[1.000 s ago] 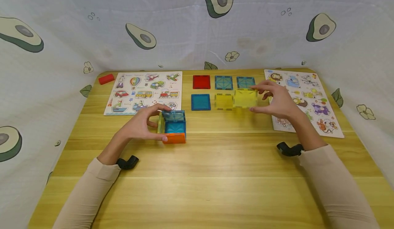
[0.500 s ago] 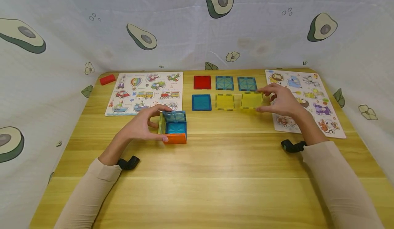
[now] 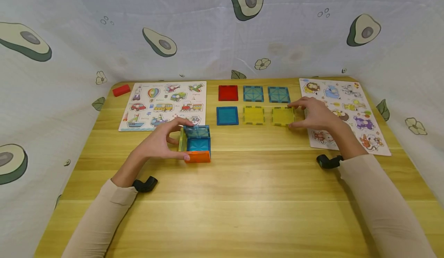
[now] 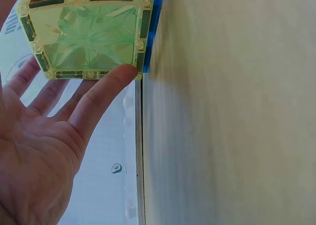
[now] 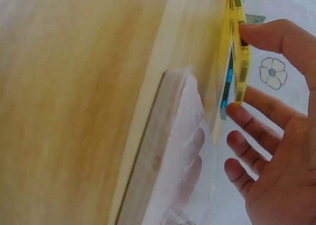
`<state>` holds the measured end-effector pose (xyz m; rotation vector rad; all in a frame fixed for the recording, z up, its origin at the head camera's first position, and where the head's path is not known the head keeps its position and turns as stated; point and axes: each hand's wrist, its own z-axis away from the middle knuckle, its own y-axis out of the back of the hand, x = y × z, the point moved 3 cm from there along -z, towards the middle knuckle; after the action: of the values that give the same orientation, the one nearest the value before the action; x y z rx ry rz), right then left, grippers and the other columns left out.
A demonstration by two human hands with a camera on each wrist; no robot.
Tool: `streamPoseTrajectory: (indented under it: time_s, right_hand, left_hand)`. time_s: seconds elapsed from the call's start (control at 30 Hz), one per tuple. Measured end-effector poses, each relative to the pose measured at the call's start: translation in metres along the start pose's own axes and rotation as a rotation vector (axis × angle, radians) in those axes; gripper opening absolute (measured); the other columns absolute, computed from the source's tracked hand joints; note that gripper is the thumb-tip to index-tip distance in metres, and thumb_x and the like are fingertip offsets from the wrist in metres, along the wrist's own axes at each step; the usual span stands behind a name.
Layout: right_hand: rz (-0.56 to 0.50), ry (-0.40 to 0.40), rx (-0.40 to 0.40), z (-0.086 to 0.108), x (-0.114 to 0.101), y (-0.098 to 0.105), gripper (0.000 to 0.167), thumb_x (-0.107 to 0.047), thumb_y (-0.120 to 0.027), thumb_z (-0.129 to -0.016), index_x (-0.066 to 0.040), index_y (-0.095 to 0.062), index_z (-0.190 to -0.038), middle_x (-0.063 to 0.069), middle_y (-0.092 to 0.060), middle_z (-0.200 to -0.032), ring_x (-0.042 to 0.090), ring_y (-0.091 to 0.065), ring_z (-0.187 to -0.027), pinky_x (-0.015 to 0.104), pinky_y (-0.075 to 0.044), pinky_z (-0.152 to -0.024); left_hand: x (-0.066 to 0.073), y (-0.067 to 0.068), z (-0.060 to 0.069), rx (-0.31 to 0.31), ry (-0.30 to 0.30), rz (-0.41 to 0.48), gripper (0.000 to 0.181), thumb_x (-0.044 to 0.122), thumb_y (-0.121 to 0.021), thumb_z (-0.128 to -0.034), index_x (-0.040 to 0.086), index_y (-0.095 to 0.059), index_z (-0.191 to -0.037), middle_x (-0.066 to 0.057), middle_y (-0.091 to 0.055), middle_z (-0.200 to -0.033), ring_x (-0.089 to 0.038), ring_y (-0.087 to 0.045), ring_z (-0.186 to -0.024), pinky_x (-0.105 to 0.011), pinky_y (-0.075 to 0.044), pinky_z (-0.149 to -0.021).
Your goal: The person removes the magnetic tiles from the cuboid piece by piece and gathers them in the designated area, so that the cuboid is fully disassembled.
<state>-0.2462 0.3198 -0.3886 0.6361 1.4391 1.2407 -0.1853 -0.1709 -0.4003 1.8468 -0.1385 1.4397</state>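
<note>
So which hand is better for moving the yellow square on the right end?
Probably the right hand: its fingers grip that yellow square. The left hand is farther away, busy holding the little tile box.

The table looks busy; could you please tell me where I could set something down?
Bare room lies on the table between the sleeves, and in a smaller patch between the tile box and right hand. The back is crowded, with square tiles between the left puzzle board and right puzzle board.

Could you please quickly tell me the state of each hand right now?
Left hand: holding the small tile box between thumb and fingers.
Right hand: pinching the rightmost yellow tile by its edges.
</note>
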Motion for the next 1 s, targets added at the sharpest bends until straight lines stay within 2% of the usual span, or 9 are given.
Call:
streamPoseTrajectory:
  time_s: [0.3,0.37,0.47,0.6,0.73,0.87,1.0]
  right_hand:
    - [0.049,-0.002,-0.065,-0.001,0.001,-0.001,0.079,-0.042,-0.081,-0.084,-0.003,-0.053,-0.148,0.031,-0.041,-0.151,0.054,-0.039,-0.135,0.075,-0.034,-0.107]
    - [0.037,-0.006,-0.052,0.000,-0.001,-0.001,0.080,-0.044,-0.079,-0.086,-0.004,-0.051,-0.150,0.031,-0.039,-0.154,0.054,-0.040,-0.136,0.075,-0.034,-0.107]
    - [-0.011,-0.003,0.008,0.003,-0.008,-0.001,0.073,-0.044,-0.075,-0.091,-0.005,-0.052,-0.149,0.027,-0.045,-0.151,0.048,-0.047,-0.131,0.071,-0.040,-0.104]
    - [-0.130,0.036,0.117,0.008,-0.024,-0.003,0.056,-0.035,-0.073,-0.097,-0.006,-0.058,-0.142,0.021,-0.059,-0.136,0.040,-0.057,-0.119,0.060,-0.049,-0.094]
    - [-0.237,0.092,0.185,0.010,-0.047,-0.010,0.048,-0.028,-0.072,-0.098,-0.005,-0.062,-0.139,0.018,-0.066,-0.128,0.034,-0.060,-0.114,0.053,-0.050,-0.090]
    - [-0.300,0.162,0.220,0.008,-0.073,-0.019,0.043,-0.024,-0.074,-0.097,-0.007,-0.065,-0.135,0.015,-0.070,-0.123,0.030,-0.064,-0.108,0.051,-0.053,-0.089]
    - [-0.331,0.249,0.218,0.006,-0.100,-0.028,0.042,-0.023,-0.076,-0.094,-0.010,-0.067,-0.133,0.014,-0.072,-0.120,0.026,-0.068,-0.103,0.049,-0.058,-0.087]
  left_hand:
    - [0.000,0.001,0.000,0.001,-0.004,-0.009,0.080,0.022,-0.094,-0.0743,0.031,-0.051,-0.142,0.002,-0.053,-0.147,-0.035,-0.055,-0.132,-0.048,-0.062,-0.090]
    - [0.001,0.002,0.001,-0.002,-0.003,-0.007,0.077,0.022,-0.092,-0.0768,0.031,-0.053,-0.142,0.003,-0.053,-0.148,-0.036,-0.054,-0.134,-0.050,-0.061,-0.091]
    - [0.001,0.002,0.001,-0.006,0.004,-0.007,0.071,0.022,-0.089,-0.0804,0.031,-0.054,-0.142,0.003,-0.053,-0.149,-0.039,-0.051,-0.138,-0.052,-0.060,-0.092]
    - [0.001,0.002,0.001,-0.013,0.009,-0.003,0.068,0.021,-0.086,-0.0830,0.030,-0.055,-0.143,0.002,-0.053,-0.151,-0.041,-0.048,-0.142,-0.052,-0.060,-0.093]
    - [0.000,0.003,0.002,-0.021,0.010,0.025,0.060,0.021,-0.081,-0.0889,0.025,-0.057,-0.143,-0.001,-0.052,-0.153,-0.044,-0.046,-0.143,-0.047,-0.062,-0.091]
    - [-0.002,0.004,0.003,-0.018,0.014,0.040,0.053,0.020,-0.077,-0.0936,0.022,-0.058,-0.143,-0.003,-0.050,-0.155,-0.045,-0.045,-0.143,-0.041,-0.063,-0.089]
    - [-0.003,0.004,0.003,-0.006,0.015,0.036,0.054,0.019,-0.079,-0.0923,0.022,-0.060,-0.142,-0.004,-0.051,-0.155,-0.045,-0.047,-0.142,-0.040,-0.063,-0.087]
